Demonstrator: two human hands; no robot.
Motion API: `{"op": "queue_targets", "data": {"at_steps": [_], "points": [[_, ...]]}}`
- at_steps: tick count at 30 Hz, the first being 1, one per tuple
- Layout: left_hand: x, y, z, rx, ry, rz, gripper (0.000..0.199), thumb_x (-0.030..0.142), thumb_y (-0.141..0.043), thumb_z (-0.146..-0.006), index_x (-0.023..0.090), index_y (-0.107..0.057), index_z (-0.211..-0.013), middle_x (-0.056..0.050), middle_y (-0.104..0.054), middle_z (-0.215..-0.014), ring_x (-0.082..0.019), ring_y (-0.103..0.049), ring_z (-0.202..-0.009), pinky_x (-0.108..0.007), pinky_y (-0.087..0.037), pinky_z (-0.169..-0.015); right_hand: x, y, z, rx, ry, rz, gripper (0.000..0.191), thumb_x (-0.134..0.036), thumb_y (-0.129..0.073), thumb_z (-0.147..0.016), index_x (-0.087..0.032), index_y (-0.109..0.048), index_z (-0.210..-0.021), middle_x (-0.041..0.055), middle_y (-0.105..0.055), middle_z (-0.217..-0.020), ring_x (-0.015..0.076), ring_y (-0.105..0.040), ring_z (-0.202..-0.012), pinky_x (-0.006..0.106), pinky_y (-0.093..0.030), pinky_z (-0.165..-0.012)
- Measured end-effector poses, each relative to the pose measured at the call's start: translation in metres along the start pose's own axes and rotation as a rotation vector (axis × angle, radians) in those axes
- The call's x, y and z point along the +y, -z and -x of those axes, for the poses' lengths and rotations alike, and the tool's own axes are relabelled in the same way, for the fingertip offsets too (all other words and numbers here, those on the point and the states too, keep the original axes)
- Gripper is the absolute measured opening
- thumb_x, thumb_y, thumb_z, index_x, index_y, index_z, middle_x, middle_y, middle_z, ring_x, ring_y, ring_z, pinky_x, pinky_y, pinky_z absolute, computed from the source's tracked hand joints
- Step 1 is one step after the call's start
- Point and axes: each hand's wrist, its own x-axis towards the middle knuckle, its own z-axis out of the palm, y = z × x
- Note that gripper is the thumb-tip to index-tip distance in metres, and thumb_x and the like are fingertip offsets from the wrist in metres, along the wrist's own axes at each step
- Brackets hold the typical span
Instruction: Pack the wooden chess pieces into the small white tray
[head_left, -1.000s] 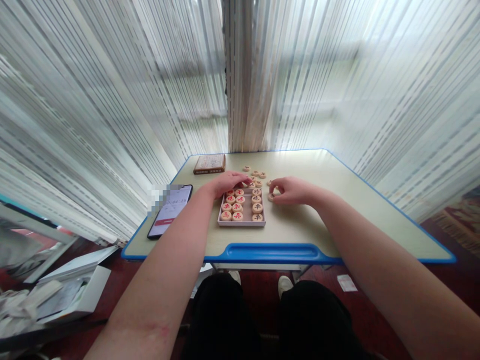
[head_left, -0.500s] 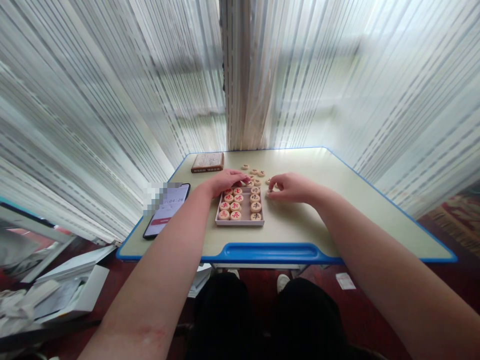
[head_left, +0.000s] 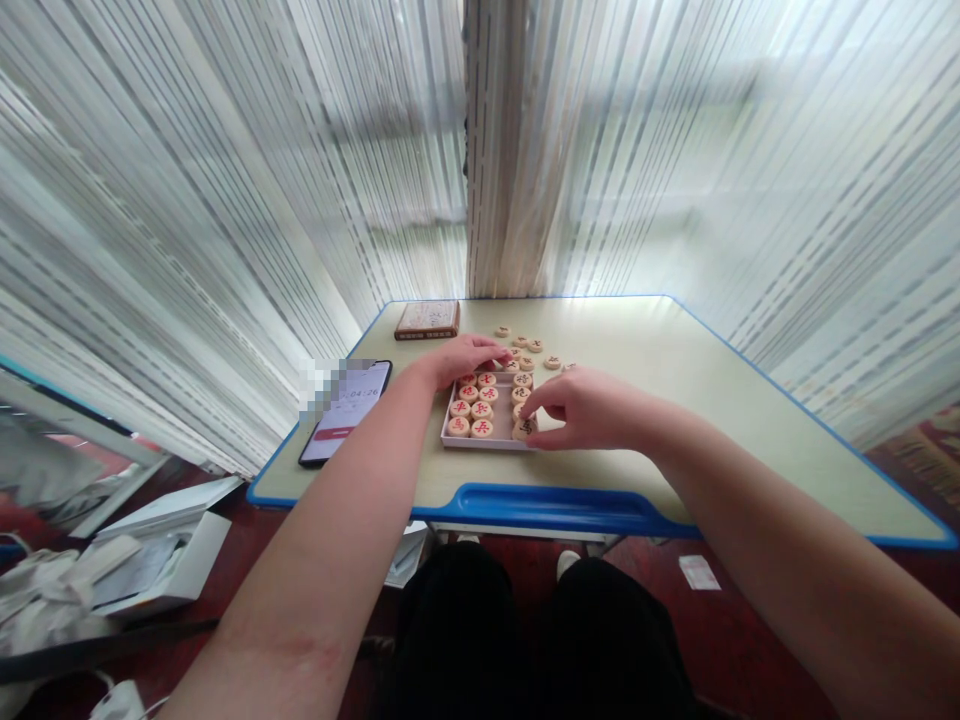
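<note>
A shallow white box (head_left: 491, 443) holds Chinese chess pieces, red-marked ones in two columns at the left and black-marked ones in a column at the right. My right hand (head_left: 592, 408) pinches a black-marked Chinese chess piece (head_left: 525, 429) at the box's near right corner, thumb and forefinger at its edges. Over the far left edge of the box lies my left hand (head_left: 469, 358), fingers stretched towards a loose piece (head_left: 512, 366); whether they touch it I cannot tell. More loose pieces (head_left: 534, 345) are scattered behind the box.
A phone (head_left: 349, 410) with a timer on its screen lies left of the box. At the table's far left is a brown patterned box (head_left: 427, 320). A blue tray groove (head_left: 547, 500) runs along the near edge. Curtains (head_left: 502, 150) hang behind the table.
My right hand has moved from beside the box's far right to its near right corner, bringing a piece onto the black column. My left hand stays near the far edge. The view has shifted slightly.
</note>
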Motion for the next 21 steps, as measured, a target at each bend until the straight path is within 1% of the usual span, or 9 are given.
{"op": "queue_targets", "data": {"at_steps": [3,8,11,16,21], "points": [[-0.0009,0.0003,-0.0012,-0.011,-0.004,0.008,0.025,0.037,-0.072,-0.064,0.015,-0.073,-0.076,-0.004,-0.068,-0.078,-0.01,-0.051,-0.066,-0.025,-0.039,-0.062,-0.0007,0.0001,0.0004,0.012,0.016,0.025,0.024,-0.033,-0.067,-0.072,-0.021,-0.075,-0.092,-0.002,-0.052,-0.056,0.0085,-0.039,-0.05,0.023,-0.028,-0.053],[0.0016,-0.0008,0.0004,0.006,-0.004,-0.008,0.025,0.037,-0.072,-0.064,0.014,-0.073,-0.074,-0.006,-0.069,-0.083,-0.01,-0.051,-0.067,-0.024,-0.039,-0.062,-0.0027,-0.0001,0.0008,0.013,-0.003,0.045,0.025,-0.033,-0.068,-0.073,-0.022,-0.075,-0.094,-0.002,-0.054,-0.057,0.0085,-0.039,-0.05,0.024,-0.027,-0.053],[0.0007,-0.0008,-0.0005,0.009,-0.012,-0.011,0.025,0.037,-0.071,-0.065,0.014,-0.072,-0.074,-0.006,-0.069,-0.082,-0.01,-0.051,-0.066,-0.024,-0.039,-0.062,-0.0024,-0.001,0.0011,0.018,0.003,0.039,0.026,-0.032,-0.068,-0.073,-0.023,-0.074,-0.096,-0.0022,-0.054,-0.058,0.0084,-0.039,-0.05,0.024,-0.027,-0.053],[-0.0032,0.0002,-0.0037,-0.005,-0.011,0.009,0.023,0.035,-0.07,-0.068,0.013,-0.072,-0.076,-0.004,-0.066,-0.073,-0.01,-0.052,-0.064,-0.024,-0.039,-0.061,-0.0007,-0.0036,0.0013,0.036,0.066,-0.005,0.02,-0.027,-0.064,-0.075,-0.023,-0.076,-0.091,-0.0013,-0.055,-0.058,0.008,-0.039,-0.05,0.023,-0.028,-0.053],[-0.002,-0.0002,-0.0022,0.006,-0.012,-0.015,0.023,0.035,-0.068,-0.07,0.014,-0.072,-0.076,-0.006,-0.068,-0.08,-0.01,-0.051,-0.065,-0.022,-0.038,-0.058,-0.0029,-0.0024,0.0019,0.014,0.051,-0.057,0.018,-0.027,-0.063,-0.075,-0.022,-0.077,-0.085,-0.0016,-0.055,-0.055,0.0082,-0.039,-0.049,0.024,-0.03,-0.053]]}}
